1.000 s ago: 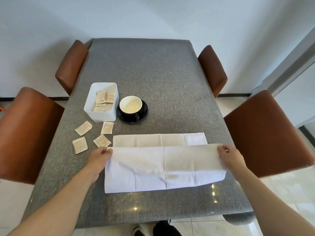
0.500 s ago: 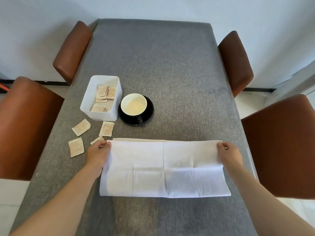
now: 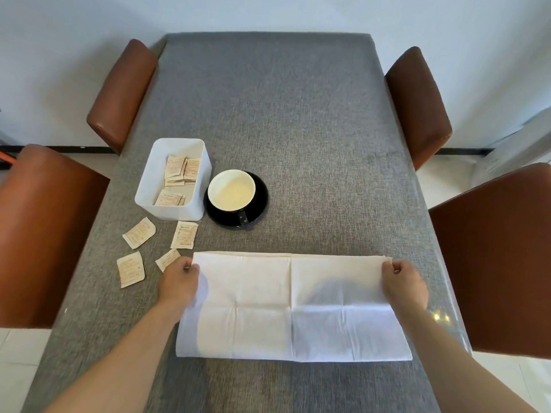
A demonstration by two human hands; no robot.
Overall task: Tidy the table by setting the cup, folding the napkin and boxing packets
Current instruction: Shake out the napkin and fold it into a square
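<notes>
Near the tabletop's point(image 3: 298, 114) front edge, both hands, left point(image 3: 179, 283) and right point(image 3: 405, 286), pinch the white napkin's point(image 3: 292, 305) far corners; the left hand half-hides one sugar packet point(image 3: 167, 259).

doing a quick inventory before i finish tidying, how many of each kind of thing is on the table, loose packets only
Loose packets: 4
White box: 1
Cup: 1
Black saucer: 1
White napkin: 1
Total: 8
The packets inside the box overlap too much to count.

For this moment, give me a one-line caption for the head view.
Both hands, left and right, pinch the white napkin's far corners; four packets lie outside the white box.
</notes>
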